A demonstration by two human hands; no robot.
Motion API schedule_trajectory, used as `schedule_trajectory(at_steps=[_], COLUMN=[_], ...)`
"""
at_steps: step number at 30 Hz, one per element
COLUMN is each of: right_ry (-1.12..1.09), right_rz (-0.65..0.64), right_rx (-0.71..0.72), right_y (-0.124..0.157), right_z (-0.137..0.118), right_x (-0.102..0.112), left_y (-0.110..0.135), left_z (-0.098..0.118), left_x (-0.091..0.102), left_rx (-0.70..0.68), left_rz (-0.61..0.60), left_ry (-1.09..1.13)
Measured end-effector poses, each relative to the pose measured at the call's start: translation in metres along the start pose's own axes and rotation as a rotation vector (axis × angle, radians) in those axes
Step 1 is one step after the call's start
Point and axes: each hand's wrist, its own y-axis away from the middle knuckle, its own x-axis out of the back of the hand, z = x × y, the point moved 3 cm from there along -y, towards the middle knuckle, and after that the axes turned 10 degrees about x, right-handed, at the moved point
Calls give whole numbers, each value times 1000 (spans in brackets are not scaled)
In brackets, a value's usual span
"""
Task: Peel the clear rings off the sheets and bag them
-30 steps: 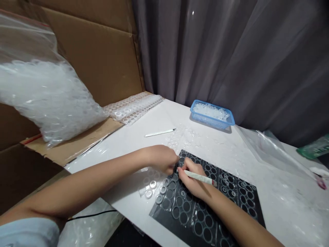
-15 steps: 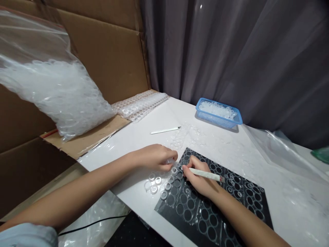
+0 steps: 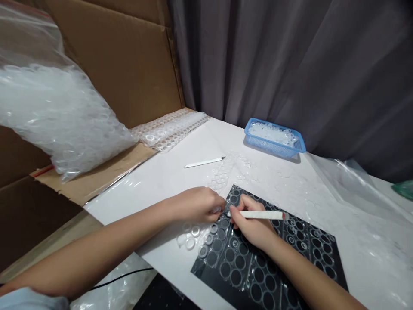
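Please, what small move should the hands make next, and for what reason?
Probably the right hand should guide the white stick slightly toward the left hand: its tip points that way, close to that hand, which seems to pinch a translucent piece at the edge of the black sheet.

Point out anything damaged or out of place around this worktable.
The cardboard under the bulging plastic bag has a ragged, torn-looking edge. Several loose plastic rings lie off the black sheet, near the left hand, looking strayed, though perhaps placed deliberately.
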Motion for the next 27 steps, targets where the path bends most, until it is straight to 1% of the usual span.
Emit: schedule_trajectory(at_steps=[6,9,10,12,15,17,19,21,24,27], right_ry=[131,191,203,206,177,142,110,96,108,127], right_rz=[-25,-36,-40,-49,-45,-33,-33,-50,-81,-100], right_rx=[25,58,70,79,63,61,77,103,116,107], right_y=[0,0,0,0,1,4,8,12,15,14], right_z=[0,-2,-2,-3,-3,-2,-1,0,0,-3], right_x=[-3,-4,-4,-4,-4,-3,-3,-3,-3,-4], left_y=[0,0,1,6,18,25,29,29,25,22], left_z=[2,2,1,-3,-11,-14,-10,-4,5,10], left_x=[-6,-6,-3,5,22,26,21,11,-5,-13], left_rx=[17,32,34,41,114,159,147,126,152,174], left_rz=[-22,-10,-5,16,114,149,114,74,56,44], left_ry=[-76,-118,-84,73,338,390,338,237,84,-15])
